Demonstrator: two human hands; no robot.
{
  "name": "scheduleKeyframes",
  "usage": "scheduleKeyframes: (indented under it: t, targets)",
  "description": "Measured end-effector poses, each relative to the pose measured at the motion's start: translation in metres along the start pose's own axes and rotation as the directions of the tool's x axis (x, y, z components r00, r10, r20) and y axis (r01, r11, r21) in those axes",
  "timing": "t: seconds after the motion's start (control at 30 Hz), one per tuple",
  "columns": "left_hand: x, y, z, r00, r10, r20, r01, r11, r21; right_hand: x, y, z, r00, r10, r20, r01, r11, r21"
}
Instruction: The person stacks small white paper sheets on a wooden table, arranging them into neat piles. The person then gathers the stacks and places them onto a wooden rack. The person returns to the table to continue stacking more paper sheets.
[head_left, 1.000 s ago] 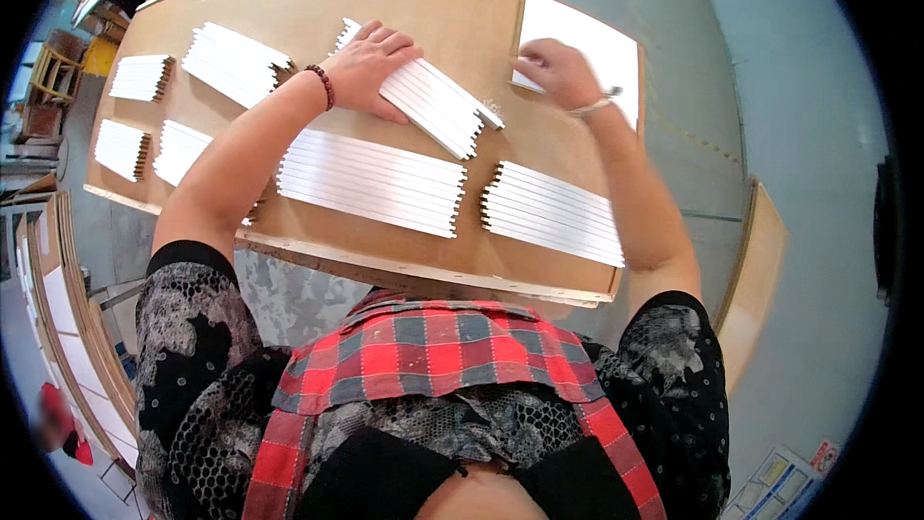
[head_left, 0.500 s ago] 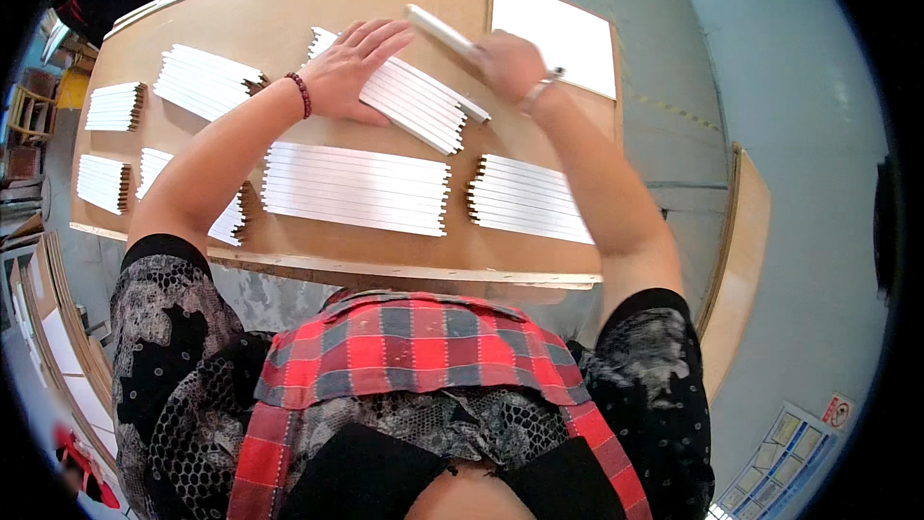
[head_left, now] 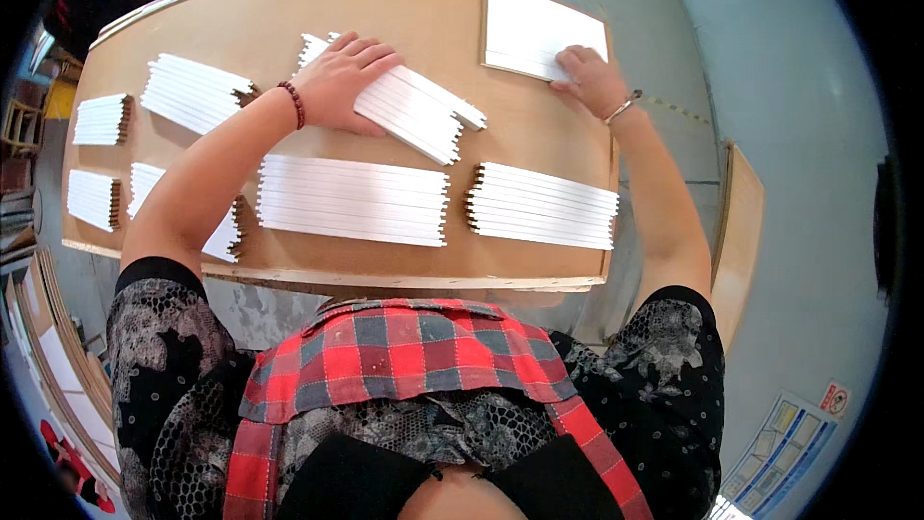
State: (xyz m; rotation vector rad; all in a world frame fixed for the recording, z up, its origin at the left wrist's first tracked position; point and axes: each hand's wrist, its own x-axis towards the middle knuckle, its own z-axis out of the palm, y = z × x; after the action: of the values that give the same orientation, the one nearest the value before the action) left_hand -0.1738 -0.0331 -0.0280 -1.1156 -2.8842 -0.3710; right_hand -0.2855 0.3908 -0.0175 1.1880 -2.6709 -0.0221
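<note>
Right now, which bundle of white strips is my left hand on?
The slanted bundle, rightmost in the far row: your left hand lies across it, while no hand lies on any other bundle.

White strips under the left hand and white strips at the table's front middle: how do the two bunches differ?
The far bunch lies under the left hand; the front bunch is uncovered. The far bunch slants; the front bunch lies nearly level in view. Both show staggered ends.
</note>
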Motion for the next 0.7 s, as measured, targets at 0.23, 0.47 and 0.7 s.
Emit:
scheduleKeyframes:
  t: [0.23, 0.47, 0.7]
  targets:
    - [-0.007, -0.002, 0.002, 0.991, 0.006, -0.135, -0.004, 1.0, 0.019, 0.069, -0.101, 0.005, 0.962, 0.135, 0.239, -0.172, 0.975, 0.139]
    - [-0.006, 0.001, 0.0, 0.994, -0.083, 0.065, 0.078, 0.994, 0.081, 0.084, -0.155, 0.01, 0.95, 0.115, 0.291, -0.279, 0.731, 0.623]
    - [0.002, -0.007, 0.003, 0.935, -0.354, -0.034, 0.356, 0.93, 0.094, 0.047, -0.14, 0.013, 0.819, 0.549, 0.168, -0.45, 0.433, 0.781]
